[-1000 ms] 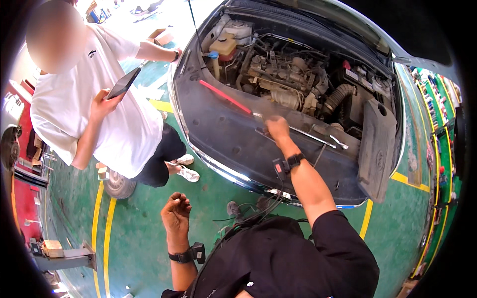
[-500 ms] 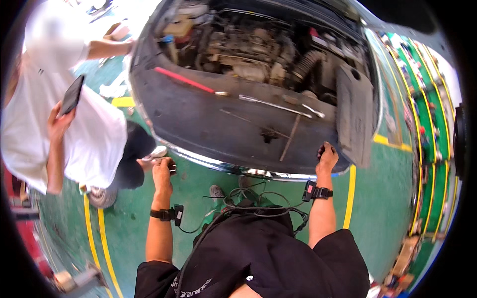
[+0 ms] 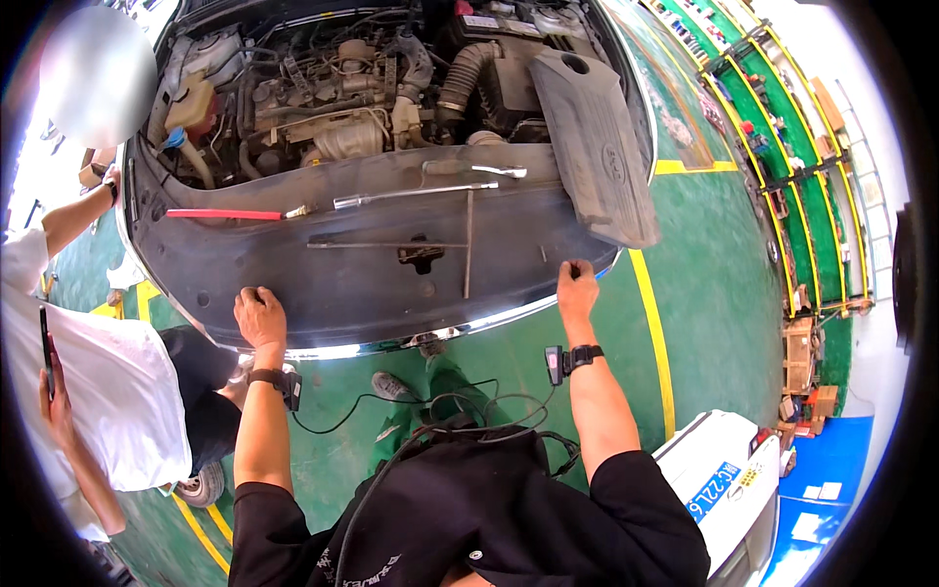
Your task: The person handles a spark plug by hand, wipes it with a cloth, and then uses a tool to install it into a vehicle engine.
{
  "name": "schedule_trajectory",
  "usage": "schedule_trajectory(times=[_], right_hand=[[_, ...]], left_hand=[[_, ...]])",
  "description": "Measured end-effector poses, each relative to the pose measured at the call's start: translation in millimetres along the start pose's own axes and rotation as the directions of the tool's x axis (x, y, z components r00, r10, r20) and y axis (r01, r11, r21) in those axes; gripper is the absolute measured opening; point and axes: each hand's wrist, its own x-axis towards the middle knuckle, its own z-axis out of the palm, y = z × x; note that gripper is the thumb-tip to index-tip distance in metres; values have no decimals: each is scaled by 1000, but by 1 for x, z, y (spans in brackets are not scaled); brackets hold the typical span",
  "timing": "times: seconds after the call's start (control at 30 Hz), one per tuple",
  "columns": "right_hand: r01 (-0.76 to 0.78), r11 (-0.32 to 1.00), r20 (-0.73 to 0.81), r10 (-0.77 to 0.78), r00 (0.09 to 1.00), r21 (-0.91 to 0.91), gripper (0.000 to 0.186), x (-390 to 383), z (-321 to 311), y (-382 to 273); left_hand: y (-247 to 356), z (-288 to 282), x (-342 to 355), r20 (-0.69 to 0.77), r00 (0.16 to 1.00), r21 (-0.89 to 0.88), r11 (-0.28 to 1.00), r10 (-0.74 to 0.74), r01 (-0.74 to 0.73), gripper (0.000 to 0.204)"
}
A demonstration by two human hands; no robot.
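My left hand (image 3: pixel 261 318) is at the left front edge of the black plastic cover (image 3: pixel 342 293) over the car's nose, its fingers drawn together. Over the right front edge, below the engine cover (image 3: pixel 597 157), my right hand (image 3: pixel 578 284) has its fingers pinched. What either hand holds, if anything, is hidden. Just beyond the right fingers a small thin pin-like piece (image 3: pixel 544 252) lies on the black cover. A T-handle wrench (image 3: pixel 469 259) lies around the middle, beside the latch opening (image 3: pixel 421 256). Farther back are a red-handled tool (image 3: pixel 223 213), a chrome ratchet wrench (image 3: pixel 416 195) and a screwdriver-like tool (image 3: pixel 445 168).
The open engine bay (image 3: pixel 333 98) lies beyond the tools. At left stands a person in a white shirt (image 3: pixel 108 391), one hand on the car's side and a phone (image 3: pixel 46 342) in the other. A cable (image 3: pixel 362 406) hangs between my wrists. Shelves (image 3: pixel 782 147) and a white car (image 3: pixel 724 470) are at right.
Both hands have come forward to the cover's front edge; the left was off the car before. The view has shifted, showing the white car at right. The person's phone has turned edge-on.
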Motion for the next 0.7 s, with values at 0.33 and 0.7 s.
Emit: schedule_trajectory(times=[0.33, 0.7], right_hand=[[10, 960, -200, -69, 977, -281, 25, 0, 73, -2], [40, 945, -139, -89, 986, -326, 25, -1, 69, -7]], left_hand=[[14, -10, 2, -94, 995, 49, 999, 23, -18, 16], [13, -5, -1, -106, 994, 83, 996, -14, 23, 13]])
